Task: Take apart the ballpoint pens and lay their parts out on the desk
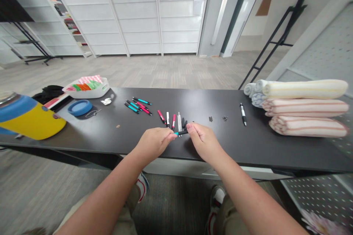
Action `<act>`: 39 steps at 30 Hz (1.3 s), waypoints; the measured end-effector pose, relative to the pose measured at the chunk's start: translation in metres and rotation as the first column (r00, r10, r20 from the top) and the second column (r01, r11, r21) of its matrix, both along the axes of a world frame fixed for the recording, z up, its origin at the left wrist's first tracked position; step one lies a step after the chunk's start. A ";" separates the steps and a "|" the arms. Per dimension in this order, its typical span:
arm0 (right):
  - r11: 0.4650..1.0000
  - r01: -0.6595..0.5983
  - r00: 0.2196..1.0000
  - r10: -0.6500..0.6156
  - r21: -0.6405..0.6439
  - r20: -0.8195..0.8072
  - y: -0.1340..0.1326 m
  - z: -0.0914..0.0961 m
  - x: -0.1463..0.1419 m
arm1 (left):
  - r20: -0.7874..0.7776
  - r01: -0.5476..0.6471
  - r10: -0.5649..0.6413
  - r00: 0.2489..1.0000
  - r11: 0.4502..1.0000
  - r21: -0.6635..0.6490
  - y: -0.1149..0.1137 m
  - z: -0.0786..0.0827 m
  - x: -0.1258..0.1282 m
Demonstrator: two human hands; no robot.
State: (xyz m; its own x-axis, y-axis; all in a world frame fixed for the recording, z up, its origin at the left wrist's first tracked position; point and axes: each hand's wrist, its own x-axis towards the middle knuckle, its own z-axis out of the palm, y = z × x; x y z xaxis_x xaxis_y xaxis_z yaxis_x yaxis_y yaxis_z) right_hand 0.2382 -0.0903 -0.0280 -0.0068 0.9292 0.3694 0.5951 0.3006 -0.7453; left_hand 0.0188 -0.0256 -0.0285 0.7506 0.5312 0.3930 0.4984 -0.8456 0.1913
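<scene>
Between my two hands, just above the desk's front part, is a teal and black pen. My left hand pinches its teal end, and my right hand grips the black end. Right behind the hands lie a red pen barrel, a white barrel and another red barrel. Beside them are thin white refills and small black grips. Farther left, several teal and red pens lie in a loose pile.
Small dark parts and small metal pieces lie to the right, before a black and white pen. Rolled towels are stacked at the right end. At left stand a white basket, a blue lid and a yellow-blue container.
</scene>
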 end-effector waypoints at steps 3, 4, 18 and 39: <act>0.997 0.038 0.999 -0.037 -0.062 0.014 0.001 0.000 -0.001 | 0.065 -0.041 0.033 0.997 0.990 0.134 -0.003 -0.004 0.001; 0.996 0.040 0.999 -0.038 -0.083 0.019 0.001 0.000 -0.001 | 0.069 -0.047 0.035 0.997 0.981 0.189 -0.004 -0.005 0.002; 0.966 -0.112 0.978 0.065 -0.233 -0.199 0.000 -0.003 0.017 | -0.024 -0.017 0.024 0.999 0.964 0.265 -0.003 -0.006 0.005; 0.913 -0.218 0.963 0.144 -0.344 -0.228 0.003 -0.004 0.030 | -0.058 -0.002 0.017 0.998 0.967 0.256 -0.003 -0.009 0.005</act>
State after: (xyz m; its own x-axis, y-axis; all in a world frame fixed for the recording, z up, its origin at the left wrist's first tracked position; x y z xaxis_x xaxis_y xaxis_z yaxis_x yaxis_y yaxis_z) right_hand 0.2687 -0.0869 -0.0322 -0.1505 0.9884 0.0187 0.3890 0.0766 -0.9180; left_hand 0.0233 -0.0291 -0.0377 0.7722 0.4258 0.4717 0.5103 -0.8578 -0.0612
